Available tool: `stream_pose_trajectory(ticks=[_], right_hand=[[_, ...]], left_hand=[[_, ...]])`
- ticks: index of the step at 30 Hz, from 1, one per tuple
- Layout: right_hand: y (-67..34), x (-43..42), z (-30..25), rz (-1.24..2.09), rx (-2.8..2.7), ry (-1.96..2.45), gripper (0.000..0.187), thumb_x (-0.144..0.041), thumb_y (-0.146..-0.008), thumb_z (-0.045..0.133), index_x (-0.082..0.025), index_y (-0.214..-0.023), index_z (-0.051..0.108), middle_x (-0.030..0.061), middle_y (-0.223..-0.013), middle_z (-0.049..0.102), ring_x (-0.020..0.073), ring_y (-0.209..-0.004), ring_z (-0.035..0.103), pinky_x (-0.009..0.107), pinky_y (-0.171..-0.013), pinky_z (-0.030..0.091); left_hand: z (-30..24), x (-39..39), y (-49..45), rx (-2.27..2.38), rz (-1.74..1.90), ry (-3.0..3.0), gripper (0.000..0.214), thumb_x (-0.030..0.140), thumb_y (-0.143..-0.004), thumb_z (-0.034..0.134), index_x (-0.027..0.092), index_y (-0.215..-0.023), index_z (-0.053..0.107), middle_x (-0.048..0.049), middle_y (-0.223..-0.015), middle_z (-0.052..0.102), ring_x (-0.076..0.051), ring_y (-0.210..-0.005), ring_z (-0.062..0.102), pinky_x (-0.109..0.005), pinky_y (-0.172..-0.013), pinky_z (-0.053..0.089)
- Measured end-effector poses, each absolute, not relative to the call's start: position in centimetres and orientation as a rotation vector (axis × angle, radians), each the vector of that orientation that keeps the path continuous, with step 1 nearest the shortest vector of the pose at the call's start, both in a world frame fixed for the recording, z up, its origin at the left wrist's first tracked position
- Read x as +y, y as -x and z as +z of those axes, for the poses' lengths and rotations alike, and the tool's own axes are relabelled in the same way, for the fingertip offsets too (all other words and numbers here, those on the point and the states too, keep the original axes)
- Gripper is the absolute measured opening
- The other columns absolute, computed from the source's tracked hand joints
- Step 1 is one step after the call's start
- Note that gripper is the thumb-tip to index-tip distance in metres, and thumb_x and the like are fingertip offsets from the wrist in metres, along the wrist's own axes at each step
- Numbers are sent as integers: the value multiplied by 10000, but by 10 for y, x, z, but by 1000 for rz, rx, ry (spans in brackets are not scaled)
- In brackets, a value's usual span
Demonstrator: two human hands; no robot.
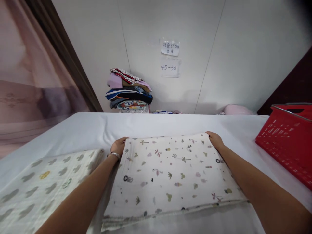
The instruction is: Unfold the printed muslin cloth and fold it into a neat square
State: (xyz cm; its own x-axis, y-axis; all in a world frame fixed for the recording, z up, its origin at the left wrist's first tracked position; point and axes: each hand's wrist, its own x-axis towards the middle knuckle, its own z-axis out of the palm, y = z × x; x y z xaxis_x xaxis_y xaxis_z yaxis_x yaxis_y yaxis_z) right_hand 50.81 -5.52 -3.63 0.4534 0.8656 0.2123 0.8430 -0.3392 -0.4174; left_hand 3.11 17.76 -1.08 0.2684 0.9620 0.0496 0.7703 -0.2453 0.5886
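Observation:
A white cloth [170, 172] printed with small palms, plants and animals lies folded in layers on the white-covered table [180, 125]. At its far left corner, my left hand [118, 146], with a bracelet at the wrist, is closed on the edge, its fingertips partly hidden. My right hand [214, 140] grips the far right corner, fingers mostly behind the fabric. The cloth's near edge shows several stacked layers. To the left, partly behind my left forearm, lies another folded cloth [44, 185], white with grey shapes.
A red perforated basket [287, 139] with a metal handle stands at the right. Past the far table edge are a pile of folded fabrics [129, 92] and a pink bundle [237, 109]. Curtains [36, 78] hang at the left; paper signs [170, 48] are on the wall.

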Motion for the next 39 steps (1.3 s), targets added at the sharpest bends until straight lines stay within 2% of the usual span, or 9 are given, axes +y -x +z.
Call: stream_pose_trajectory(ticks=[3, 8, 16, 22, 25, 27, 31, 35, 39], right_hand=[[-508, -56, -33, 92, -1487, 2218, 280, -218, -722, 425, -227, -846, 676, 33, -842, 678, 196, -793, 587, 267, -684, 432], [-513, -53, -32, 126, -1608, 2164, 362, -241, -712, 478, -256, -1021, 667, 19, -1026, 656, 198, -934, 578, 268, -790, 432], [-523, -46, -42, 74, -1431, 2274, 346, -232, -714, 433, -239, -946, 690, 24, -926, 684, 212, -864, 602, 283, -719, 451], [-521, -46, -39, 99, -1496, 2232, 321, -252, -716, 460, -247, -940, 690, 15, -1023, 669, 215, -956, 583, 290, -799, 441], [-524, -42, -38, 147, -1481, 2220, 298, -277, -717, 480, -254, -910, 706, 1, -1004, 683, 208, -942, 598, 281, -798, 450], [-527, -40, -39, 174, -1453, 2221, 281, -296, -703, 506, -253, -881, 719, 2, -972, 695, 208, -920, 611, 274, -785, 457], [-528, -40, -40, 179, -1355, 2235, 286, -323, -692, 516, -228, -860, 728, 20, -921, 708, 212, -883, 626, 280, -771, 466], [-523, -44, -41, 153, -1254, 2239, 314, -296, -687, 496, -201, -880, 725, 36, -902, 710, 221, -871, 629, 307, -783, 469], [-525, -44, -35, 194, -1230, 2223, 268, -267, -667, 519, -202, -820, 729, 29, -832, 716, 211, -801, 642, 297, -733, 491]], left_hand=[[-10, 175, -30, 1554, 574, -2097, 277, 278, -666, 523, 250, -884, 692, 32, -697, 682, -144, -713, 621, -175, -579, 431], [-7, 173, -30, 1533, 545, -2104, 271, 260, -651, 569, 241, -891, 693, 33, -728, 685, -137, -716, 618, -170, -583, 432], [-8, 170, -33, 1590, 528, -2086, 270, 292, -683, 535, 228, -891, 695, 35, -722, 692, -141, -708, 625, -172, -577, 437], [5, 175, -27, 1512, 455, -2129, 246, 253, -679, 547, 220, -871, 697, 35, -749, 704, -144, -740, 642, -173, -631, 475], [20, 171, -34, 1550, 457, -2166, 296, 216, -707, 510, 184, -947, 681, -22, -895, 708, -185, -843, 643, -240, -734, 498], [24, 157, -50, 1554, 509, -2226, 355, 233, -757, 472, 178, -1067, 635, -56, -1107, 647, -206, -1026, 584, -295, -889, 450], [9, 111, -97, 1047, 433, -2706, 482, 448, -821, 458, 251, -1258, 498, -23, -1396, 404, -224, -1322, 280, -412, -1111, 151], [-13, 87, -116, 948, 96, -2801, 664, 630, -835, 286, 256, -1383, 317, -35, -1486, 202, -262, -1373, 111, -503, -1101, 66], [-18, 91, -110, 973, 56, -2794, 705, 664, -832, 212, 260, -1407, 259, -29, -1499, 148, -264, -1377, 74, -499, -1101, 45]])
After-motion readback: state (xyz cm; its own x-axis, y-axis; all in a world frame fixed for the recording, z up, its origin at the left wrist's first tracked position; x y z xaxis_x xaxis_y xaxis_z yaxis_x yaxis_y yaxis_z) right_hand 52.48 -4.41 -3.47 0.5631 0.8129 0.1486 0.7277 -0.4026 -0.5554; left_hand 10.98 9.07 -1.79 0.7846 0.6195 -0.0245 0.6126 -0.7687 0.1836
